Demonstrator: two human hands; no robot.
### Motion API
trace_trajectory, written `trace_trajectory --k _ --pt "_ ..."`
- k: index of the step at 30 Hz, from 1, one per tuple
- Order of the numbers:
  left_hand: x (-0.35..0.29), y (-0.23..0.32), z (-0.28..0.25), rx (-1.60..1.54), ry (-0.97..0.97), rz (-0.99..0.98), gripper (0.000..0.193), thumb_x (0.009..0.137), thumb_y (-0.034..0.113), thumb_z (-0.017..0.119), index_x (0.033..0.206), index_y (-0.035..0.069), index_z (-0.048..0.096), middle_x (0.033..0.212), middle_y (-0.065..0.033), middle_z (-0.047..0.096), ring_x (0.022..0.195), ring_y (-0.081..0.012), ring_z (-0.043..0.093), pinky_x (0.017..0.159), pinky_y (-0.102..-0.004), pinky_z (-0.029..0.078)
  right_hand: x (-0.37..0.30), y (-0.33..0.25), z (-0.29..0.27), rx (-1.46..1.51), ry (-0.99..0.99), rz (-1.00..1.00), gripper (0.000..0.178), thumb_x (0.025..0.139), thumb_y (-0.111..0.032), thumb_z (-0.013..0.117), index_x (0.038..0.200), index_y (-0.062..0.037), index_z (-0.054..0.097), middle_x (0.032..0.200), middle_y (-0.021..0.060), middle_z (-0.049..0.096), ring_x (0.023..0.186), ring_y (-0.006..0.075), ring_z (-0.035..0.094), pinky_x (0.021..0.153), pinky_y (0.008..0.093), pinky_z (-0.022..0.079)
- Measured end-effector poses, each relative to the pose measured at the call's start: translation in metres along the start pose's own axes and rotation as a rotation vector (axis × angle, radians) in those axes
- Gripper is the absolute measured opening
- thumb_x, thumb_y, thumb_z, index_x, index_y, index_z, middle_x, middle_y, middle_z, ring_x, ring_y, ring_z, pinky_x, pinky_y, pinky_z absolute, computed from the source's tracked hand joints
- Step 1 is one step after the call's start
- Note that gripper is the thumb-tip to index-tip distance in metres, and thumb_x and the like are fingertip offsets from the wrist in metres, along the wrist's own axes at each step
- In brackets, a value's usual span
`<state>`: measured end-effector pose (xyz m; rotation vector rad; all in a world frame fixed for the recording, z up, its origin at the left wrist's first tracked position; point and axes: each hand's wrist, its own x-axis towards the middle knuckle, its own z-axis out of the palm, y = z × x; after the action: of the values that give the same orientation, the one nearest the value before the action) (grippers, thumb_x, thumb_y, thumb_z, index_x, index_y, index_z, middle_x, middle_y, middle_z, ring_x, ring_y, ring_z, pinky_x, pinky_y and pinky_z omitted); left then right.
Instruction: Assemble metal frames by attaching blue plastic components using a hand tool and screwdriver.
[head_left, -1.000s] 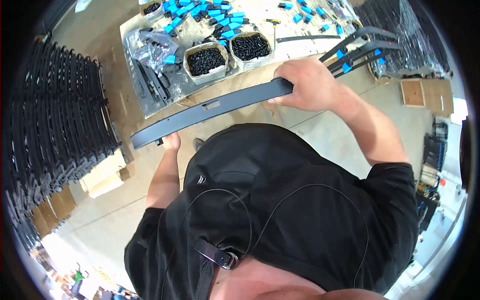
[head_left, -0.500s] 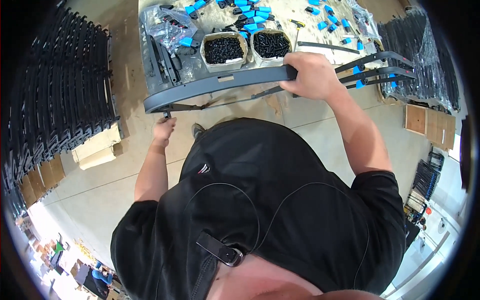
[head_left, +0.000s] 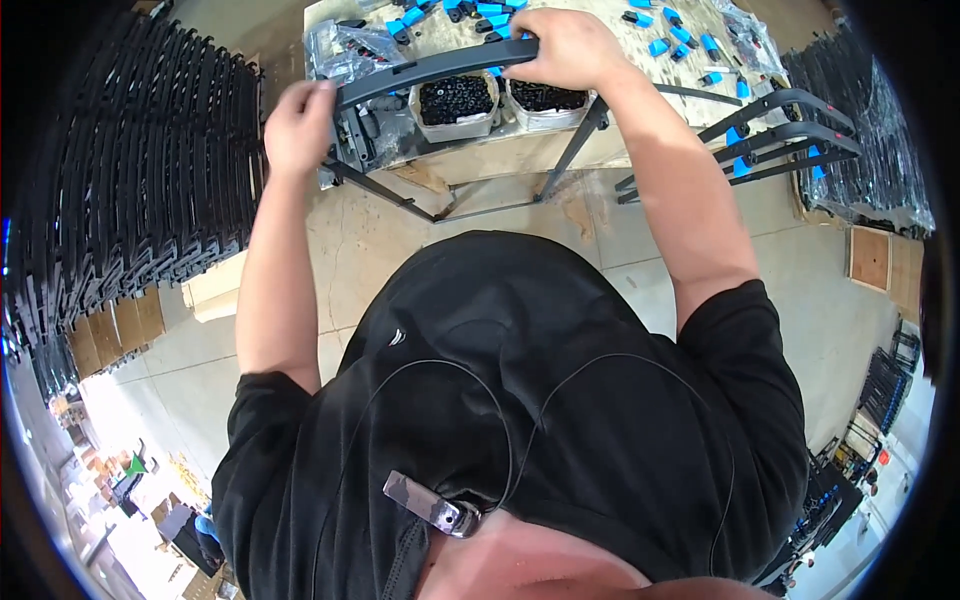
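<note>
A dark grey metal frame [head_left: 435,66] with a slightly arched, flat top bar hangs upright in front of me, its thinner legs and a cross rod reaching down toward the floor. My left hand [head_left: 299,128] is closed around the left end of that bar. At the other end, my right hand [head_left: 568,50] grips the bar from above, fingers wrapped round it. Just behind and below the bar are two open cartons on the workbench [head_left: 610,100]: the left carton [head_left: 458,130] holds small black parts, and the right carton [head_left: 548,120] holds black pieces partly covered by the frame.
Blue-and-black plastic pieces [head_left: 660,46] are scattered over the bench, beside a clear plastic bag [head_left: 350,55]. Similar frames [head_left: 790,105] lean at the bench's right. Tall stacks of black frames [head_left: 130,150] stand on the left, with a plastic-wrapped stack [head_left: 880,150] at the right.
The frame has risen and moved farther from me, its bar now over the cartons. My left hand has gone up from below the bar to its left end; my right hand moved up and left.
</note>
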<state>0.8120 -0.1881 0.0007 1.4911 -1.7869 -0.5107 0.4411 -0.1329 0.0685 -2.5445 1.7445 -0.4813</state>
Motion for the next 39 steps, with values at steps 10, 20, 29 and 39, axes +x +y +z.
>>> trace_trajectory --k 10,20,29,39 --pt "0.012 0.005 -0.008 0.256 -0.234 -0.026 0.046 0.098 0.047 0.059 0.099 0.003 0.073 0.084 -0.0174 0.07 0.079 -0.0328 0.067 0.076 -0.0385 0.052 -0.049 0.086 0.051 0.362 0.147 0.557 0.058 0.091 -0.06 0.064 0.101 -0.0049 0.076 0.092 0.0151 0.075 0.087 0.0275 0.072 0.081 0.0368 0.055" --pt "0.019 0.032 0.002 0.088 -0.32 -0.023 0.048 0.095 0.046 0.066 0.087 -0.001 0.073 0.07 -0.0179 0.067 0.064 -0.0285 0.065 0.066 -0.038 0.052 -0.055 0.118 0.05 0.467 0.158 0.661 0.047 0.097 -0.042 0.065 0.101 0.0033 0.075 0.076 0.0009 0.064 0.073 0.0125 0.055 0.071 0.0284 0.046" --pt "0.025 0.027 -0.004 0.093 -0.409 0.018 0.047 0.097 0.045 0.061 0.079 0.002 0.067 0.073 -0.0194 0.066 0.071 -0.0388 0.065 0.067 -0.0436 0.051 -0.061 0.1 0.079 0.564 0.643 0.774 0.038 0.1 -0.034 0.059 0.098 0.0025 0.067 0.085 0.0081 0.065 0.082 0.0168 0.056 0.08 0.0321 0.047" --pt "0.025 0.026 -0.007 0.122 -0.402 0.01 0.048 0.096 0.047 0.061 0.078 0.002 0.067 0.072 -0.0192 0.066 0.072 -0.0399 0.066 0.068 -0.0458 0.051 -0.11 0.026 0.204 0.603 0.261 0.942 0.025 0.087 -0.023 0.071 0.102 -0.0024 0.073 0.096 0.0147 0.074 0.09 0.0245 0.072 0.083 0.0353 0.055"
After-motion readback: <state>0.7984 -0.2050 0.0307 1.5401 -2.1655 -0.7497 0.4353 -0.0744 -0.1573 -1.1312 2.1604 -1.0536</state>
